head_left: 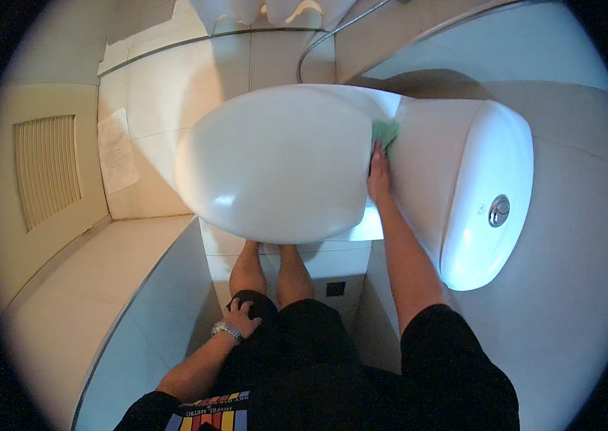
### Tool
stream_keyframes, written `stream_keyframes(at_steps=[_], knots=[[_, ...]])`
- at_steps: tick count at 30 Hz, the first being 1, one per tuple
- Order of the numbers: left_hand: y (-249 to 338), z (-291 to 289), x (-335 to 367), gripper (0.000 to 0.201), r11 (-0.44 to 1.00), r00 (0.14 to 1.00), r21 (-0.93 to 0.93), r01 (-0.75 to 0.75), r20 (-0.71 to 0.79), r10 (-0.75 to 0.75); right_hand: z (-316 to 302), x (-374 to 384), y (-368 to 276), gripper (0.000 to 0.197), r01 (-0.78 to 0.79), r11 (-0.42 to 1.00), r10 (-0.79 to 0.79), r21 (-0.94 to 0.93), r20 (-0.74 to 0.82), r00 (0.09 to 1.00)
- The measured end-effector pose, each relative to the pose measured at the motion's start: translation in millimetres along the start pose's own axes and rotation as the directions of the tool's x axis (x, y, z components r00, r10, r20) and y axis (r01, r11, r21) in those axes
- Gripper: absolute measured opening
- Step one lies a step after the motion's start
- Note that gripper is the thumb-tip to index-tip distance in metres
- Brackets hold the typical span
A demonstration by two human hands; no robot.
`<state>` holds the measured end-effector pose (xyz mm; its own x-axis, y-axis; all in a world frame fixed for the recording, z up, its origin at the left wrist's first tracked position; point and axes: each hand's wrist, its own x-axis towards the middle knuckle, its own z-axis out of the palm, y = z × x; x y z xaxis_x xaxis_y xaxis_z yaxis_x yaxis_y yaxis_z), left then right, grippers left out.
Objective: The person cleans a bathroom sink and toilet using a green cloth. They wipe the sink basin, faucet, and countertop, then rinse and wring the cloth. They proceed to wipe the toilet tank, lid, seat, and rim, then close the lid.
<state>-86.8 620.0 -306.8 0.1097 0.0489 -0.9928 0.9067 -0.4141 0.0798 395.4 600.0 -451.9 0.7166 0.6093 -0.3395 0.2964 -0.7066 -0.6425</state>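
A white toilet with its lid (275,165) down stands across the middle of the view. My right hand (379,176) reaches into the gap between the lid's hinge end and the cistern (487,194). Its fingers press a green cloth (385,133) against the white ceramic there; the fingertips are partly hidden. On top of the cistern is a round chrome flush button (499,210). My left hand (243,318), with a metal watch (226,331) on its wrist, rests on my knee with the fingers spread and nothing in them.
A louvred door (47,169) stands at the left, with a white mat (117,151) on the tiles beside it. A glass panel (146,323) rises at lower left. A metal hose (325,36) and a pale curtain (275,11) hang at the far side. A dark floor drain (335,289) lies near my feet.
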Motion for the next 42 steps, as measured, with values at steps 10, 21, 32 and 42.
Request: stream_keyframes(at_steps=[10,21,32,42], knots=[[6.5,-31.7,11.3,0.072,0.994,0.989,0.020,0.105,0.103,-0.106,15.5,-225.2,22.9,0.030,-0.451,0.892,0.430,-0.032,-0.248,0.868],[16.3,-41.7,17.7,0.070,0.986,0.970,0.006,0.166,0.180,-0.164,-178.9,-16.1,-197.3,0.035,0.142,0.376,-0.131,-0.916,0.099,0.986],[13.7,-36.0,25.0,0.072,0.984,0.969,-0.048,0.172,0.187,-0.161,-42.6,123.5,-69.5,0.049,0.050,0.410,0.016,-0.911,0.062,0.998],[9.1,-31.7,34.5,0.074,0.980,0.967,-0.064,0.187,0.189,-0.172,-61.1,167.4,-73.7,0.024,0.159,0.642,-0.088,-0.750,0.133,0.987]])
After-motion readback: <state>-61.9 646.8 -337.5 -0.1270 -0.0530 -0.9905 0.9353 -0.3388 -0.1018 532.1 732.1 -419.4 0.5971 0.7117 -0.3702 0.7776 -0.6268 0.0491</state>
